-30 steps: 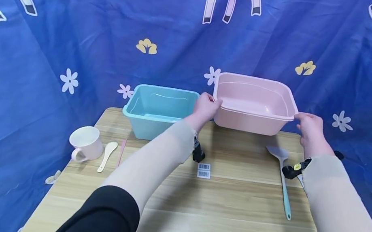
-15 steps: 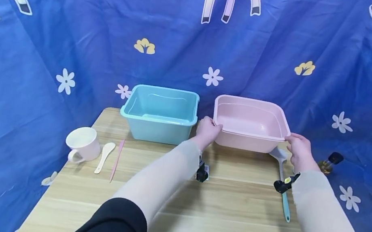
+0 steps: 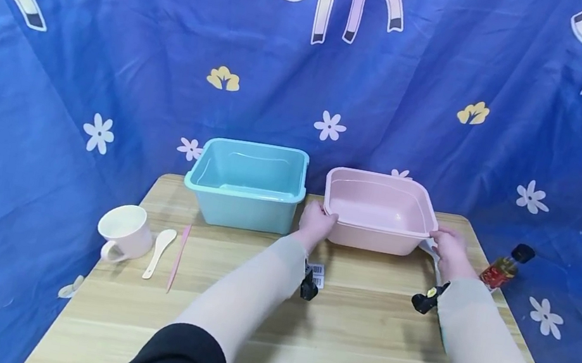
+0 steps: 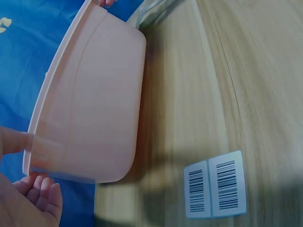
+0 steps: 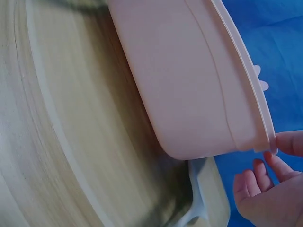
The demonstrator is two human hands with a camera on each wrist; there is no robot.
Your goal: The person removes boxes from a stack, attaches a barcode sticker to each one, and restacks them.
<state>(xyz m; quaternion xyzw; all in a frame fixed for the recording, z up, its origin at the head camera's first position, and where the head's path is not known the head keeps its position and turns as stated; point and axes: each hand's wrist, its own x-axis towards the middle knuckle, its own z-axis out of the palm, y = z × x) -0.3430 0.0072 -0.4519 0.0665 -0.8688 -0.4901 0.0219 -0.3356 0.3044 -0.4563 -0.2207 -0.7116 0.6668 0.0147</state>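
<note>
Both hands hold a pink plastic basin (image 3: 373, 240) by its rim. My left hand (image 3: 316, 221) pinches the left end, thumb on one side of the rim and fingers beneath, as the left wrist view shows. At the right end, my right hand (image 3: 449, 253) pinches the rim between thumb and fingers. The basin looks level and low over the table's back; whether its base touches the wood I cannot tell. A grey-headed utensil with a long handle (image 5: 196, 189) lies partly beneath or behind the basin's right end, mostly covered by the right arm.
Left of the pink basin stands a teal basin (image 3: 246, 209). A white mug (image 3: 127, 234), a white spoon (image 3: 159, 252) and a thin pink stick (image 3: 178, 259) lie on the table's left. A dark-capped bottle (image 3: 504, 268) stands at the right edge. A barcode label (image 4: 215, 187) is on the tabletop.
Both hands have lowered the pink basin toward the table and shifted it slightly left. The bottle at the right, hidden behind the right arm earlier, has come into view.
</note>
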